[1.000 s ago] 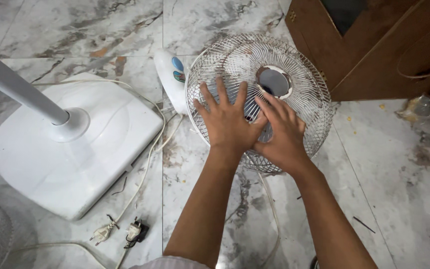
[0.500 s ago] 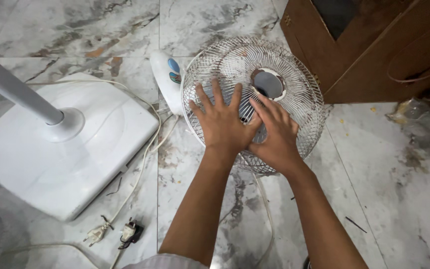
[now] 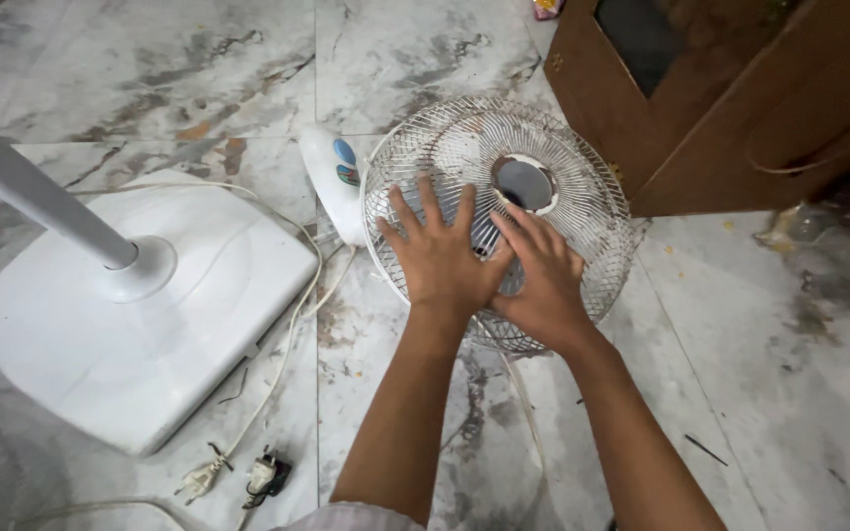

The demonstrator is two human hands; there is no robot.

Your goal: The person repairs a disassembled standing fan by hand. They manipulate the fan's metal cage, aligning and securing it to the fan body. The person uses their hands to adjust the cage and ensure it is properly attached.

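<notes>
Head view looks down on a round wire fan guard [image 3: 582,187] lying on the marble floor [image 3: 740,393]. Left hand [image 3: 442,258] rests flat on it, fingers spread, gripping nothing; right hand [image 3: 541,278] lies beside it, touching, also open. A white fan base [image 3: 140,324] with its pole sits left. A wooden cabinet [image 3: 730,108] is cut off at top right.

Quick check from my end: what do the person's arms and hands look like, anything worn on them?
Both arms are bare from the wrist up to near the bottom edge of the picture. The left hand and the right hand wear no gloves, and no rings, watch or bracelet show. A bit of pale cloth shows at the bottom edge by the left arm; whether it is a sleeve cannot be told.
</notes>
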